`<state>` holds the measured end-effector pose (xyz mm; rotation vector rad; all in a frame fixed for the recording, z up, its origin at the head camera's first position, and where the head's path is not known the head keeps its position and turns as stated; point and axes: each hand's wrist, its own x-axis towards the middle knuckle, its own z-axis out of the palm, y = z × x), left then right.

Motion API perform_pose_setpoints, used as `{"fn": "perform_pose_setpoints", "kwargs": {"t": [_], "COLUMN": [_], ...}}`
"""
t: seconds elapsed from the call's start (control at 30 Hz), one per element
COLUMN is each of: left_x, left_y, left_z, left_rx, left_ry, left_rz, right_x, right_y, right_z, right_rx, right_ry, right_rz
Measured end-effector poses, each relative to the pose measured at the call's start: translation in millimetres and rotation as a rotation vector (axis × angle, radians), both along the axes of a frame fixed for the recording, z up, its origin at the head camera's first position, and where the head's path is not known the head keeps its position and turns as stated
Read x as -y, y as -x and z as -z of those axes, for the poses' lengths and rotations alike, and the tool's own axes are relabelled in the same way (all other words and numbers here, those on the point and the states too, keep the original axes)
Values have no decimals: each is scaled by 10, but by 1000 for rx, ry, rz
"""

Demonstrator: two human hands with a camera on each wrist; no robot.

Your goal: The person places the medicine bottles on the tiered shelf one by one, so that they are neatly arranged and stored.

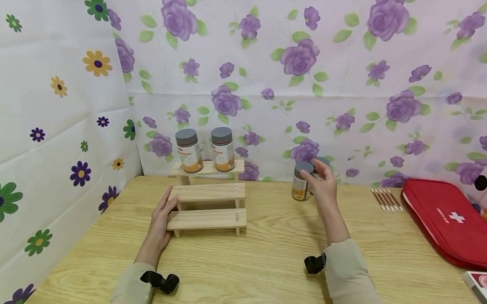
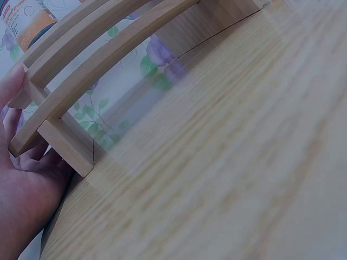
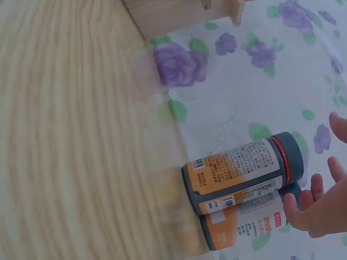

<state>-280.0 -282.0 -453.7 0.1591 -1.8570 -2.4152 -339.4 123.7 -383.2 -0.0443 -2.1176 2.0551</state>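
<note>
A three-tier wooden step rack (image 1: 207,192) stands on the left of the table. My left hand (image 1: 160,221) grips its left end, the thumb on the middle step and the fingers curled in beneath it. Two supplement bottles with grey caps, a left one (image 1: 189,154) and a right one (image 1: 223,153), stand upright on the top step. Farther right, two similar bottles stand close together by the back wall, a nearer one (image 3: 238,170) and one partly hidden behind it (image 3: 246,223). My right hand (image 1: 324,182) is at their caps, fingers spread and apart from the thumb.
On the right lie a red first-aid pouch (image 1: 453,220), several cotton swabs (image 1: 386,199) and a red-and-white card box (image 1: 486,290). Flowered cloth (image 1: 269,74) hangs along the table's back edge and left side. Bare wooden tabletop (image 1: 270,260) lies between my forearms.
</note>
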Motion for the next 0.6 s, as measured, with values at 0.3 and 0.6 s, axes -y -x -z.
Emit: {"fn": "perform_pose_setpoints", "kwargs": {"t": [0.3, 0.6], "left_x": [-8, 0], "left_y": [-14, -9], "left_z": [-7, -9], "left_rx": [1, -1], "left_ry": [2, 12], "left_rz": [2, -5], "right_x": [23, 5], "right_y": [58, 97], "right_z": [133, 198], "right_rx": [17, 48], "right_ry": [-54, -112], "right_rz": [9, -28]}}
